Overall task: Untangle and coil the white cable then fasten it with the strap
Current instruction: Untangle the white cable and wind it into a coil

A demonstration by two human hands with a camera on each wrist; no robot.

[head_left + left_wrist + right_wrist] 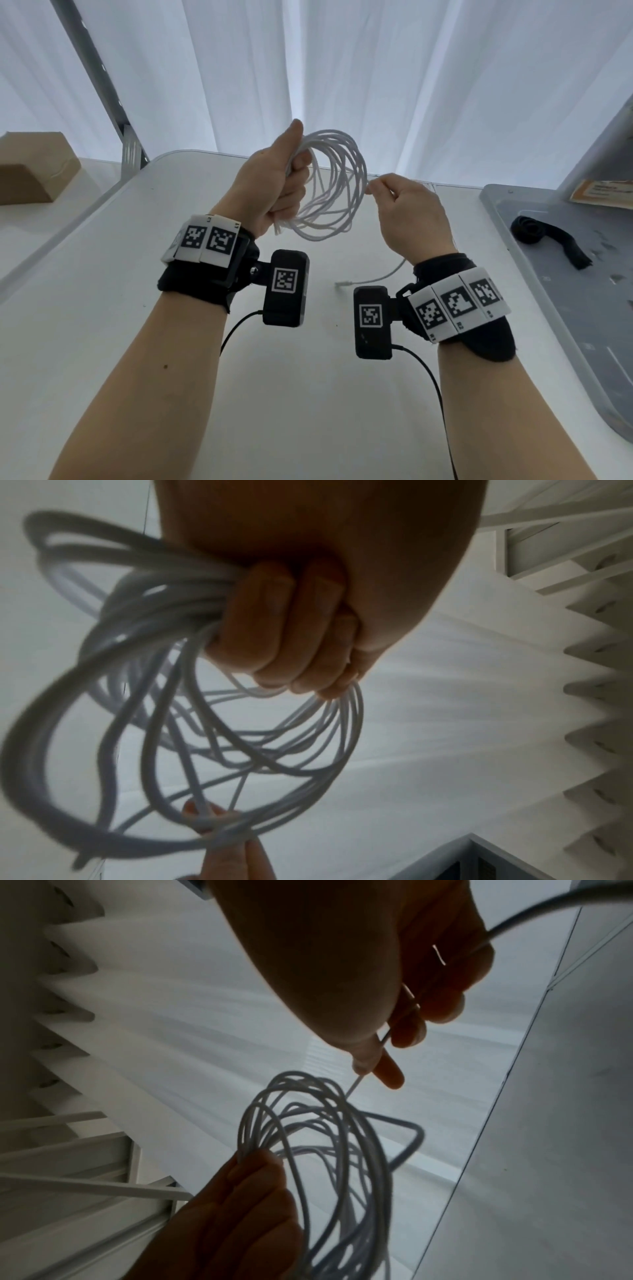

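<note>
Left hand [270,181] fisted round the gathered loops of the white cable [337,185] above the table [137,291], right hand [407,212] pinching one loose strand, free end apparently trailing on the table, black strap [544,236] on grey tray [582,308] at right

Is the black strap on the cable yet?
Off. The black strap lies loose on the grey tray, apart from the white cable.
</note>
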